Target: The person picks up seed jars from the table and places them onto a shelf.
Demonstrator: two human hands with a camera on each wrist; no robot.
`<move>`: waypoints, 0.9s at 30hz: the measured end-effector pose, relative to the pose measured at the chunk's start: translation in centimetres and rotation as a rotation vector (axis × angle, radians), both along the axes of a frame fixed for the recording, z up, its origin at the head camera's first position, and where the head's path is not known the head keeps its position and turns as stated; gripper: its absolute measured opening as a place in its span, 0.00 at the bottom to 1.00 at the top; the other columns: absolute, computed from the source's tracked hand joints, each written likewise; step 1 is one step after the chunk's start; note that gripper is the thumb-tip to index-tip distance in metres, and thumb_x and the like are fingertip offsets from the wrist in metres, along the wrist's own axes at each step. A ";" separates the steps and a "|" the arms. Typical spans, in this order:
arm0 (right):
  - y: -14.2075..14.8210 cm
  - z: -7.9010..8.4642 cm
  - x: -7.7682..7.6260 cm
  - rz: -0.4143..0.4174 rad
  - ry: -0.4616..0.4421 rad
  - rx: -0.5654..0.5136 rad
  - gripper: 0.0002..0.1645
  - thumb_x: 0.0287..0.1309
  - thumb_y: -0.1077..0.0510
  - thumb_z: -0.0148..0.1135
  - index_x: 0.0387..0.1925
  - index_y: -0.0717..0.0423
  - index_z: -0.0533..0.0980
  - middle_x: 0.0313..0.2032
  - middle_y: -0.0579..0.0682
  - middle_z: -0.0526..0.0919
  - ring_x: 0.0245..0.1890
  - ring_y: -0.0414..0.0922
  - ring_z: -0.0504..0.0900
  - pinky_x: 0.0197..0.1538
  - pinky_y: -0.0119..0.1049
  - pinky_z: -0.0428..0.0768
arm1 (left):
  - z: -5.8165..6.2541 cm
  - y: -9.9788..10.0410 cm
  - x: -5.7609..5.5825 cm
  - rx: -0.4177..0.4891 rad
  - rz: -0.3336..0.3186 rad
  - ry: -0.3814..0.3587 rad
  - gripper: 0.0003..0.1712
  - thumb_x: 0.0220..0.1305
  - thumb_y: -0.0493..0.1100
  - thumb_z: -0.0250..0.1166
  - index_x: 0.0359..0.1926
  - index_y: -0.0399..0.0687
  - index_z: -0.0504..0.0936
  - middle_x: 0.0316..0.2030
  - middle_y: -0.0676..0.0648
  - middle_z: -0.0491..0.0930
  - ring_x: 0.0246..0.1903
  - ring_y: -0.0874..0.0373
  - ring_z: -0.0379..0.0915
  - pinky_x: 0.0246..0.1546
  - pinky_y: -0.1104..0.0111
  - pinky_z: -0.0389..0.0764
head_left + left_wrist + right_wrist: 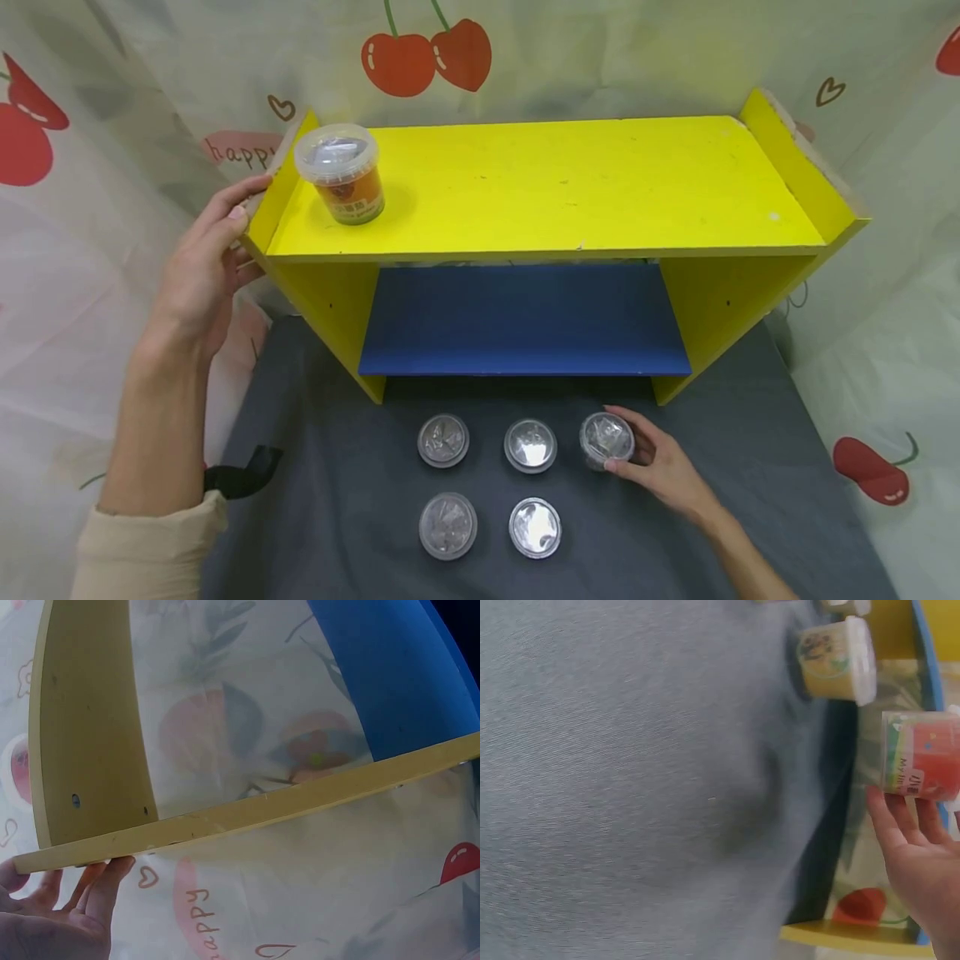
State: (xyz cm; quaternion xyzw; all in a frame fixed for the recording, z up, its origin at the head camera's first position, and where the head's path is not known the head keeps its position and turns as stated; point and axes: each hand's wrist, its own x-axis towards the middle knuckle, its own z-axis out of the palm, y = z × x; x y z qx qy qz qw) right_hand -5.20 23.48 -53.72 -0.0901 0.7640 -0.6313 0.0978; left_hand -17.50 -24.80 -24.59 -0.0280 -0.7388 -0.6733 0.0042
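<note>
My left hand [198, 271] touches the outer face of the left side panel of a yellow shelf unit [570, 187]. In the left wrist view the fingertips [120, 864] press against that panel from outside, near its end. A plastic tub [922, 754] with a red and clear side is held by my right hand [667, 471], thumb and fingers around its side. From the head view its clear round lid [609, 435] faces up, just in front of the unit's right leg.
One lidded tub [348, 179] with an orange label stands on the top board's left end. Below is a blue shelf [525, 321]. Several more lidded tubs, including one at front left [447, 527], stand on the grey cloth [337, 500]. A black strap [247, 473] lies by the left forearm.
</note>
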 end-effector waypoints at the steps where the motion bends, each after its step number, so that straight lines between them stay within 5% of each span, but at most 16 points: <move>1: -0.1 0.3 0.0 0.004 0.003 -0.002 0.46 0.54 0.63 0.74 0.72 0.54 0.63 0.64 0.62 0.70 0.56 0.38 0.78 0.52 0.34 0.80 | 0.0 0.0 0.0 0.003 -0.002 -0.001 0.25 0.77 0.56 0.47 0.71 0.62 0.66 0.69 0.48 0.61 0.52 0.51 0.74 0.61 0.56 0.65; 19: -1.6 9.3 -1.4 0.126 0.182 0.101 0.46 0.50 0.65 0.77 0.68 0.55 0.64 0.62 0.53 0.71 0.54 0.41 0.79 0.55 0.27 0.77 | -0.1 -0.1 0.0 -0.008 0.008 -0.018 0.26 0.76 0.58 0.48 0.71 0.64 0.66 0.71 0.49 0.59 0.57 0.48 0.71 0.69 0.49 0.56; 27: -2.3 13.8 -1.8 0.212 0.232 0.158 0.47 0.53 0.62 0.75 0.72 0.47 0.63 0.65 0.49 0.71 0.56 0.41 0.79 0.55 0.28 0.77 | -0.1 -0.1 -0.1 -0.003 -0.003 -0.017 0.26 0.76 0.58 0.49 0.71 0.64 0.66 0.72 0.49 0.59 0.57 0.50 0.72 0.70 0.49 0.57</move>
